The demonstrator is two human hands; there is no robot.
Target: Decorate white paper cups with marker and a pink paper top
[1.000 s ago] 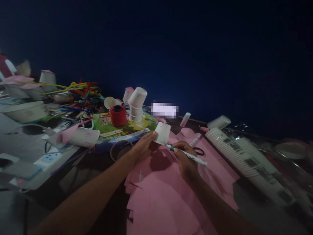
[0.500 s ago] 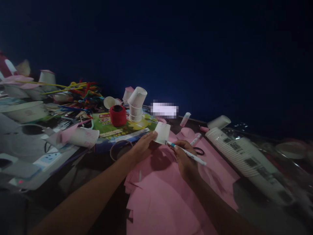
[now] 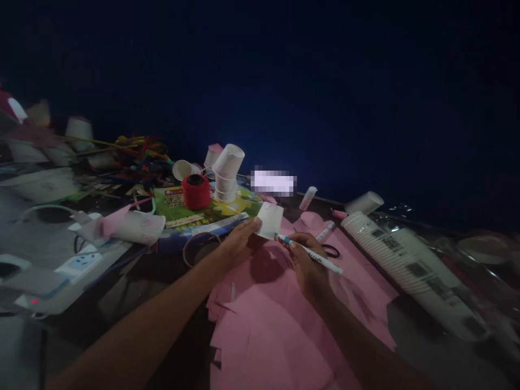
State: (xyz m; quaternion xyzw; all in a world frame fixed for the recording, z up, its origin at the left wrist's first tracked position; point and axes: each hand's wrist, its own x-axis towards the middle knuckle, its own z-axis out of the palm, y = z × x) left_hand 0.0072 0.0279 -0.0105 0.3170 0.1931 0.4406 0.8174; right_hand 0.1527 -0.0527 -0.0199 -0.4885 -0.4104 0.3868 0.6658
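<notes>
My left hand (image 3: 242, 242) is closed on a white paper cup (image 3: 271, 219), its thumb along the cup's left side. In my right hand (image 3: 309, 265) is a marker pen (image 3: 319, 259) with a white barrel and a blue-green band near its tip. The tip meets or nearly meets the cup's lower right edge; I cannot tell which. Beneath both hands spread sheets of pink paper (image 3: 264, 336). A black ring-shaped handle (image 3: 331, 251) shows just right of my right hand, and a second white pen (image 3: 325, 232) lies behind it.
To the right lies a long sleeve of stacked paper cups (image 3: 406, 265). A red spool of thread (image 3: 195, 192) and several stacked cups (image 3: 227, 173) stand on a green packet (image 3: 174, 203). A roll of tape (image 3: 201, 249), a power strip (image 3: 79, 262) and coloured pipe cleaners (image 3: 142, 149) are at left.
Hardly anything differs. Both hands keep their places, and the pen tip stays at the cup's lower right edge.
</notes>
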